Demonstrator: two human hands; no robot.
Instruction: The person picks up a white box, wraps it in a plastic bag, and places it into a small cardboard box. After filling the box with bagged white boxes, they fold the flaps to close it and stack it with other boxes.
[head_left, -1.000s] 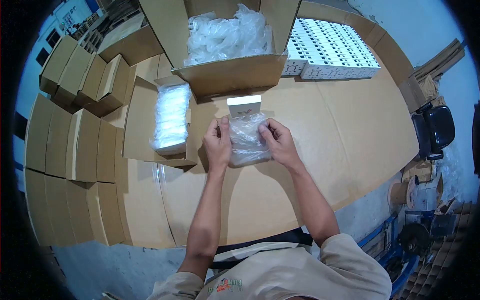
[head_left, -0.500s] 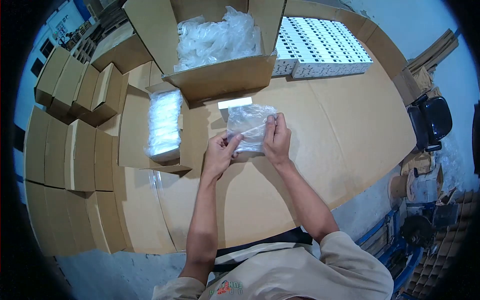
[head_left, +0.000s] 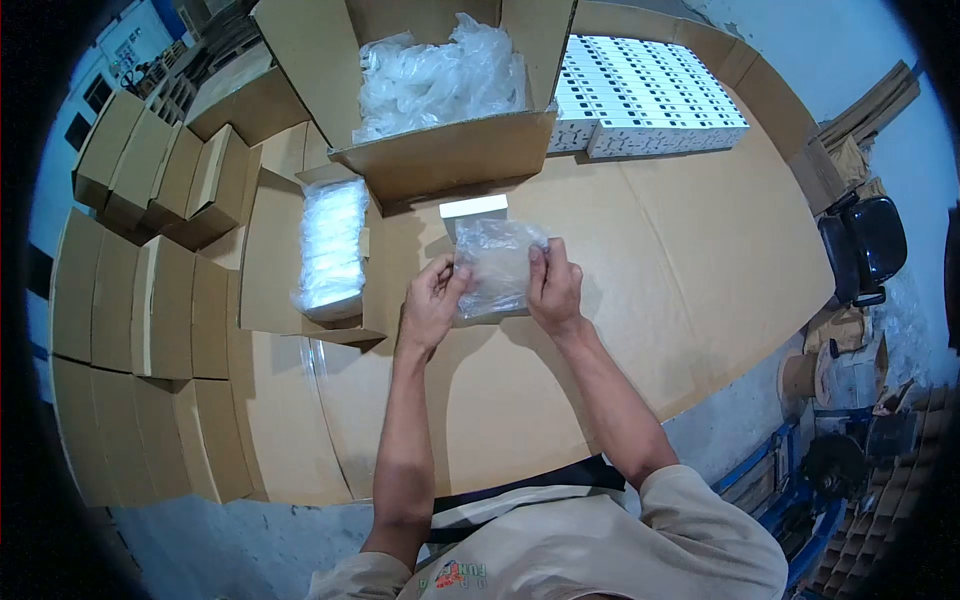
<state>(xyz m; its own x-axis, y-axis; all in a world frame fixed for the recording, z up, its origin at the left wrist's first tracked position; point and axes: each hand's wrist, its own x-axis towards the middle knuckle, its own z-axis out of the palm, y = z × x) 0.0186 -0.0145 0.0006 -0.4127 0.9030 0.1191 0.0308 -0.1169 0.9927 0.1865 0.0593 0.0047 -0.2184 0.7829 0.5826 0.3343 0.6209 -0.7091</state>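
Observation:
A clear plastic bag [head_left: 495, 270] is stretched between my two hands above the cardboard-covered table. My left hand [head_left: 432, 300] pinches its left edge between thumb and fingers. On the opposite edge, my right hand [head_left: 556, 288] grips it with the thumb on top. Just beyond the bag stands a small white box [head_left: 474, 208], partly hidden by the plastic. To the left, an open carton [head_left: 268, 262] holds a row of white items in clear wrap [head_left: 333, 245].
A large open carton [head_left: 440, 160] full of crumpled clear bags [head_left: 440, 80] stands at the back. Right of it are rows of white printed boxes [head_left: 650, 95]. Stacked brown cartons [head_left: 160, 310] line the left side. A black chair [head_left: 868, 240] is beyond the table's right edge.
The bag has come slightly down toward me and lies flatter between my hands. More of the small white box shows behind it. Both hands keep their hold.

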